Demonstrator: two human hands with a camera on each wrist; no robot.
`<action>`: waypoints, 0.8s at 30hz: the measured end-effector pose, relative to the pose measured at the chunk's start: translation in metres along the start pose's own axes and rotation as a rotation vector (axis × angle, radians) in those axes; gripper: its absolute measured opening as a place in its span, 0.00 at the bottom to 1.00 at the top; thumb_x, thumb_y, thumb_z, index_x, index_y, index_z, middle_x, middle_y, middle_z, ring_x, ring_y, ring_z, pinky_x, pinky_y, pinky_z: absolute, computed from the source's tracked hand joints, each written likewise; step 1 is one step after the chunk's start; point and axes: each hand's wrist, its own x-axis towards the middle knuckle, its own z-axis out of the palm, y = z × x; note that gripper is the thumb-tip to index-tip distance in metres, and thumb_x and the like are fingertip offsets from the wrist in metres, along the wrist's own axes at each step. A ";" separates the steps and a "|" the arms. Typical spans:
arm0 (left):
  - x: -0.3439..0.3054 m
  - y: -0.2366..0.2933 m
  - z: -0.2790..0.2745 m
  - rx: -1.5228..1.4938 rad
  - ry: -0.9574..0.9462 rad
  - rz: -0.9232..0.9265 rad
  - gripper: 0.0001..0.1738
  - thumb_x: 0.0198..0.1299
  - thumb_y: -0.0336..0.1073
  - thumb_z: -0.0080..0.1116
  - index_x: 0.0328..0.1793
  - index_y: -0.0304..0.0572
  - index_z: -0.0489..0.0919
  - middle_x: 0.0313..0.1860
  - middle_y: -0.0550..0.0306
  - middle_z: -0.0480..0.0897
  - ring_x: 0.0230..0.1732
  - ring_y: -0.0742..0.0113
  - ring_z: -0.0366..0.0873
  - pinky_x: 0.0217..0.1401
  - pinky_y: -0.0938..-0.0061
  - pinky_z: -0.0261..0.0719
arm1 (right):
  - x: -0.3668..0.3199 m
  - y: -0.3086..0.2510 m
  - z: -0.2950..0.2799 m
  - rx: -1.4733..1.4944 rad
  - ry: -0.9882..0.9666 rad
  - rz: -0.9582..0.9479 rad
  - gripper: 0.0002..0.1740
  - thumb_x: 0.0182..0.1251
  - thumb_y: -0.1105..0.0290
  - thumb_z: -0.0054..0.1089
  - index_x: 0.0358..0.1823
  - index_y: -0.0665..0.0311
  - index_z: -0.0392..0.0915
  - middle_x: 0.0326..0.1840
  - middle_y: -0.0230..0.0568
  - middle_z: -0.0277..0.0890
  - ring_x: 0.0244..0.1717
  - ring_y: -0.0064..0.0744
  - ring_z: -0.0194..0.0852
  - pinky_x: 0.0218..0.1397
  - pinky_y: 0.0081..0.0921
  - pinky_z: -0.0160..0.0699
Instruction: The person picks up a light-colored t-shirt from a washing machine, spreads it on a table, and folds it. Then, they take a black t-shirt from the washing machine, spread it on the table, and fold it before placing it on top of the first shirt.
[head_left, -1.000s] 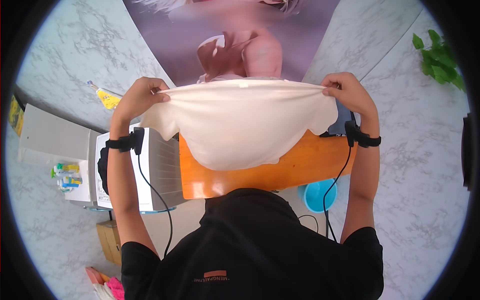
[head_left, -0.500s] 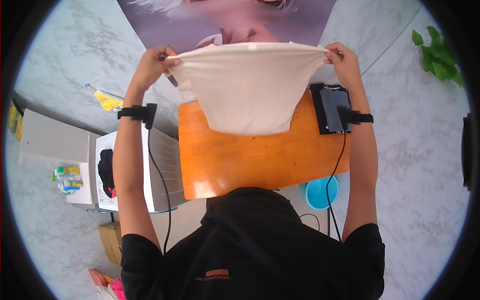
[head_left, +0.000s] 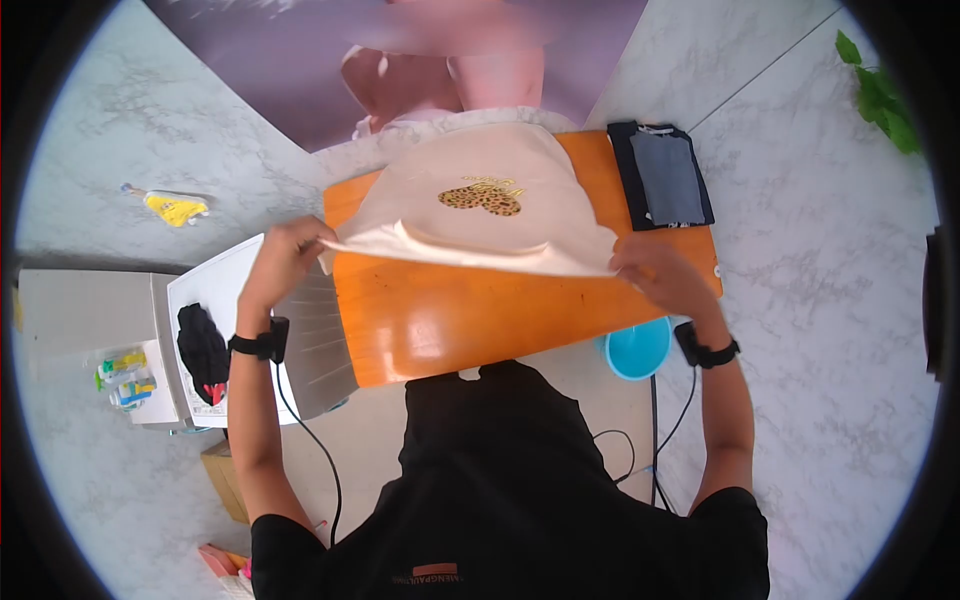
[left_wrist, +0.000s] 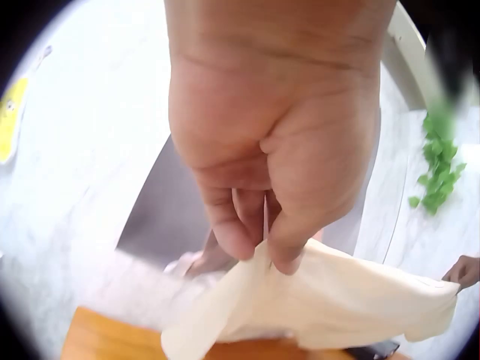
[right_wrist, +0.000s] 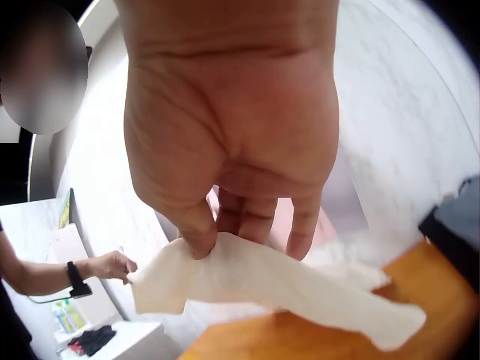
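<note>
A cream shirt with a leopard-patterned print spreads over the back of the wooden table, its near edge lifted between both hands. The left hand pinches one corner of that edge, and the right hand grips the opposite corner. In the left wrist view, thumb and fingers of the left hand pinch the cream cloth. The right wrist view has the right hand pinching the cloth, which hangs in a loose band.
Folded dark and grey clothes lie at the table's back right. A blue basin stands below the right edge. On the left, a white appliance bears a black garment. Cables hang from both wrists.
Both hands have come down and toward the body with the shirt's edge. The shirt's far part now lies on the table, with its print showing.
</note>
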 end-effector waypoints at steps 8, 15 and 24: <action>-0.029 -0.149 0.162 0.259 -0.206 -0.062 0.07 0.60 0.21 0.59 0.38 0.41 0.84 0.45 0.54 0.88 0.54 0.51 0.86 0.59 0.54 0.81 | -0.012 0.086 0.258 0.056 -0.274 0.077 0.07 0.72 0.69 0.61 0.47 0.58 0.84 0.42 0.43 0.80 0.50 0.53 0.81 0.53 0.47 0.80; -0.066 -0.167 0.240 0.580 0.061 -0.431 0.23 0.66 0.26 0.58 0.68 0.42 0.80 0.74 0.42 0.76 0.74 0.42 0.76 0.75 0.47 0.73 | 0.019 0.040 0.401 0.343 -0.374 0.108 0.10 0.73 0.70 0.57 0.49 0.60 0.85 0.52 0.46 0.84 0.57 0.53 0.82 0.60 0.47 0.83; -0.114 -0.153 0.325 0.426 0.128 -0.663 0.41 0.76 0.52 0.56 0.89 0.46 0.62 0.91 0.32 0.53 0.91 0.26 0.45 0.89 0.34 0.45 | 0.110 0.202 0.277 -0.371 0.063 0.129 0.39 0.74 0.60 0.65 0.83 0.61 0.65 0.90 0.52 0.54 0.90 0.56 0.49 0.89 0.53 0.53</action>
